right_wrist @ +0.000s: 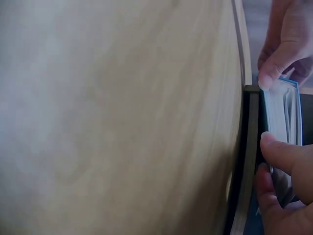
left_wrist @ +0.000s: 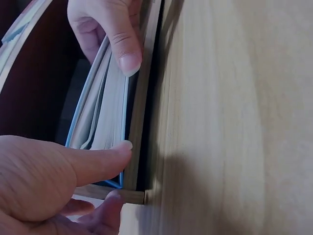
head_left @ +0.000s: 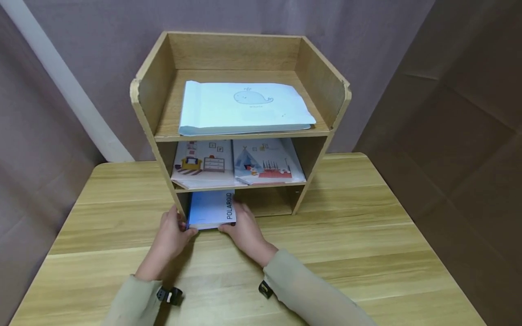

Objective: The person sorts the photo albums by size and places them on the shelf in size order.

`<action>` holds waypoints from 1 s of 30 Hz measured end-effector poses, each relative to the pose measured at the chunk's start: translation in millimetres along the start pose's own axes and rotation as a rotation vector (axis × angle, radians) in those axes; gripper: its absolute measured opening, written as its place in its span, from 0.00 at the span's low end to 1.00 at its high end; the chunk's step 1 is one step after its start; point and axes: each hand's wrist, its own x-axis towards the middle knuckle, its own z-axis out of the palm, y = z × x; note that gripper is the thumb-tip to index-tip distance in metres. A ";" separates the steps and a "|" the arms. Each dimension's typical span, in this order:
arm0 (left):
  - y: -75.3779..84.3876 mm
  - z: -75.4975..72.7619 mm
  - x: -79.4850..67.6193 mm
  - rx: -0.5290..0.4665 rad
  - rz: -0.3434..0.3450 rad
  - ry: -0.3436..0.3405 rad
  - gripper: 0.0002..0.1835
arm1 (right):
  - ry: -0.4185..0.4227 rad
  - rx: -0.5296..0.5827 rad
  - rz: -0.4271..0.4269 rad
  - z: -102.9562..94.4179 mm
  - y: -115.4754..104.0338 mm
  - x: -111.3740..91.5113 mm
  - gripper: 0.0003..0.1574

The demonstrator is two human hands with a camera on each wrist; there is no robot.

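A blue-and-white book [head_left: 210, 210] marked POLAROID lies flat in the left part of the bottom compartment, its front end sticking out a little past the shelf edge. My left hand [head_left: 170, 233] is at its front left corner, the thumb on the page edge and curled fingers beside the shelf's side panel. On the other side my right hand [head_left: 246, 231] grips the book, with the thumb at the front edge and the fingers along the right side. In the left wrist view the book's pages [left_wrist: 105, 112] show between both thumbs.
The wooden shelf unit [head_left: 236, 52] stands on the wood-grain table [head_left: 346, 253]. On its top level lies a white whale-print book [head_left: 248, 108]. Two illustrated books [head_left: 201, 165] lie side by side in the middle compartment. Curtains [head_left: 102, 59] hang behind.
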 end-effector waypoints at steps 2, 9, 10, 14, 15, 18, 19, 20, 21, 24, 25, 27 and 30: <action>0.9 0.1 2.2 0.025 0.000 0.003 0.29 | 0.003 -0.022 0.001 0.3 0.4 3.1 0.55; 0.5 2.0 7.7 0.032 -0.005 0.027 0.23 | -0.014 -0.068 -0.026 -1.9 1.8 12.6 0.52; -0.2 2.8 8.2 0.031 -0.002 0.031 0.23 | -0.015 -0.075 -0.032 -2.3 2.5 13.3 0.52; -2.7 6.8 10.3 0.028 0.014 0.048 0.22 | -0.019 -0.095 -0.034 -3.3 5.1 14.9 0.51; -3.3 7.7 10.8 0.030 0.017 0.053 0.22 | -0.019 -0.097 -0.033 -3.1 5.7 15.3 0.51; -4.3 9.7 11.7 0.035 0.026 0.067 0.23 | -0.018 -0.104 -0.024 -3.0 6.5 16.8 0.51; -4.4 10.2 11.7 0.034 0.031 0.075 0.24 | -0.016 -0.105 -0.023 -3.0 6.7 17.3 0.50; -4.9 10.8 11.7 0.034 0.035 0.082 0.24 | -0.017 -0.105 -0.019 -2.9 6.8 17.7 0.50; -5.1 11.2 11.4 0.034 0.037 0.089 0.25 | -0.019 -0.104 -0.012 -2.9 6.9 18.2 0.49; -6.1 12.1 11.0 0.030 0.037 0.108 0.27 | -0.026 -0.095 0.004 -2.5 6.9 19.9 0.47; -6.1 12.1 11.2 0.029 0.034 0.112 0.27 | -0.026 -0.094 0.006 -2.1 7.0 20.6 0.47; -6.2 12.4 12.4 0.029 0.024 0.118 0.26 | -0.030 -0.092 0.014 -1.4 7.0 22.5 0.47; -6.4 12.8 14.2 0.032 0.020 0.128 0.25 | -0.031 -0.091 0.018 -0.4 7.7 24.5 0.47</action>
